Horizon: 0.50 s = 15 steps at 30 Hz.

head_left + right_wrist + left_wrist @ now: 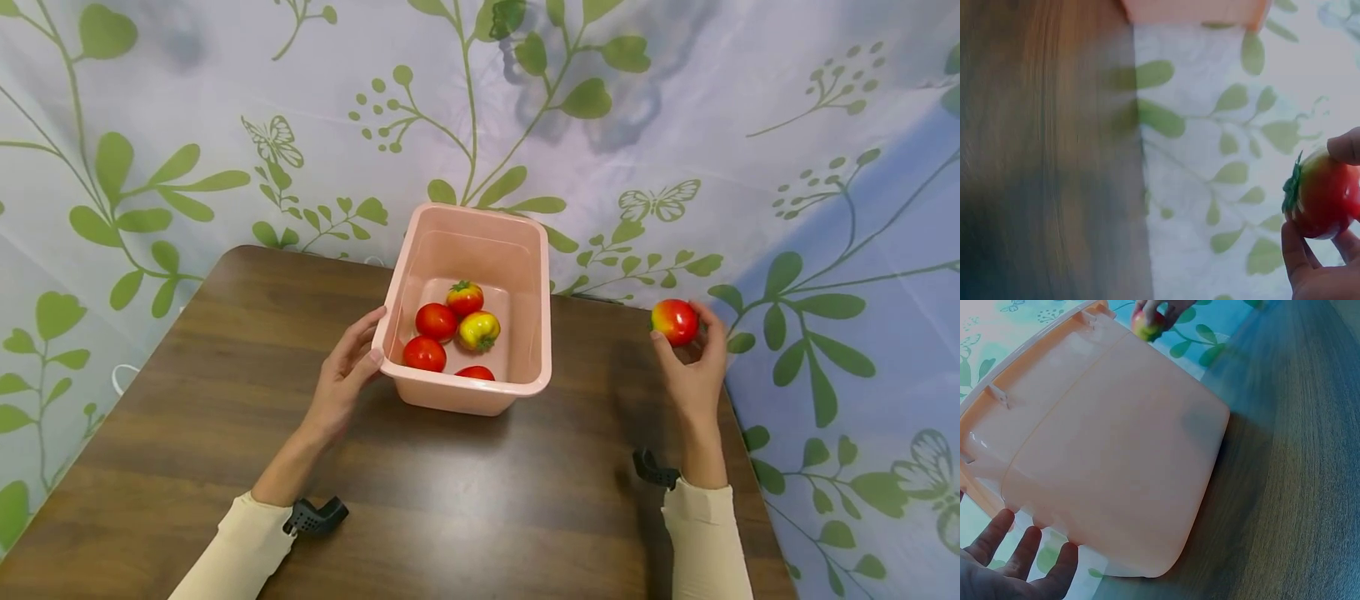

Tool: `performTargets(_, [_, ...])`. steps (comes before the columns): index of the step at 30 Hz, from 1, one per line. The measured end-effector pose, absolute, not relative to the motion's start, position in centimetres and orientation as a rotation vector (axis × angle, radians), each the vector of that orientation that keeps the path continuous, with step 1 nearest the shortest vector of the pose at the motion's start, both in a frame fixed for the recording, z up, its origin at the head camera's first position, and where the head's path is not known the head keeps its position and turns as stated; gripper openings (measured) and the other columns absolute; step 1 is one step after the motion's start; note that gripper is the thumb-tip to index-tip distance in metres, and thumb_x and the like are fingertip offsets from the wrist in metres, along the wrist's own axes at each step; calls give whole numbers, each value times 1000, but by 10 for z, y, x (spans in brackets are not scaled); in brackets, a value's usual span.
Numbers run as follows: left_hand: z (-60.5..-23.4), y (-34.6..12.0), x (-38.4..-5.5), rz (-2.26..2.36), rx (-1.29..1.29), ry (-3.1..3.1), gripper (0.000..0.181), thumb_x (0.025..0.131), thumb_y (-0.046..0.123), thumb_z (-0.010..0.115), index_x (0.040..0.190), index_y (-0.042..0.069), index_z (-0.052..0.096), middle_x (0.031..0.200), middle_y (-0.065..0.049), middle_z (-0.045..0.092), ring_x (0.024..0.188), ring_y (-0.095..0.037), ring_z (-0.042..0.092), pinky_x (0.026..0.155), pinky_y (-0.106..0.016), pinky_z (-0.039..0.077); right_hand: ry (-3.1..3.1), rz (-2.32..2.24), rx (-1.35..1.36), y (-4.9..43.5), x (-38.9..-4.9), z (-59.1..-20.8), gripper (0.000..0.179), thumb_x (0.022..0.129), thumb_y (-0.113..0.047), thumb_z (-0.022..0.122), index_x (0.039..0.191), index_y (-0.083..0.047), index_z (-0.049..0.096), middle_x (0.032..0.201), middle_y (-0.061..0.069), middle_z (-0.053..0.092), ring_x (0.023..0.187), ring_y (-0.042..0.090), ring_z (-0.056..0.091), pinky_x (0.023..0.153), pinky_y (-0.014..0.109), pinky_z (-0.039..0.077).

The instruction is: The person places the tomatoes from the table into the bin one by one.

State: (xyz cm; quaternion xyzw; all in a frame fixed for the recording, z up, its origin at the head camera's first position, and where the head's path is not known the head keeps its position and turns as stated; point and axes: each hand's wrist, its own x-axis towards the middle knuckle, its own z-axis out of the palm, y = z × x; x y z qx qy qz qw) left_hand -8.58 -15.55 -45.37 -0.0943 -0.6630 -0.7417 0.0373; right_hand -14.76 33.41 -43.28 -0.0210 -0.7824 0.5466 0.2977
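A pink plastic bin [531, 333] stands on the table with several tomatoes inside. Most of these are red, like the front-left tomato [424, 354]; one yellow tomato [478, 331] has its green stem end toward me. My left hand [345, 371] holds the bin at its left rim, thumb near the front corner; in the left wrist view its fingers [1025, 547] touch the bin's wall. Off to the right, my right hand [693, 367] pinches a red tomato [675, 322] with a yellowish patch, raised above the table. Its green leaves show in the right wrist view.
The brown wooden table [465, 508] reaches back to a hanging cloth [337, 83] printed with leaves and butterflies. The cloth also borders the right side. Each wrist wears a black band mount [318, 517]. A thin white cable [120, 379] shows by the left edge.
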Motion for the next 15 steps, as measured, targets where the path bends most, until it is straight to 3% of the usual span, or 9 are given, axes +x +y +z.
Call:
performTargets(8, [-454,-156,-85,-2276,-286,-2047,56,111,12,53,165,21,43,162,-15,50,138,-18,61,106,-29,60,-2108,1445,44,318,-125,-434,72,86,3,82,153,-13,58,144,-4,61,118,10,63,97,10,53])
performTargets(15, [-453,-156,-85,-2279,-299,-2043,56,111,11,53,166,20,42,162,-17,50,136,-14,63,105,-28,60,-2085,1482,74,303,-117,-424,68,87,8,78,151,-1,57,145,14,59,115,8,62,97,10,53])
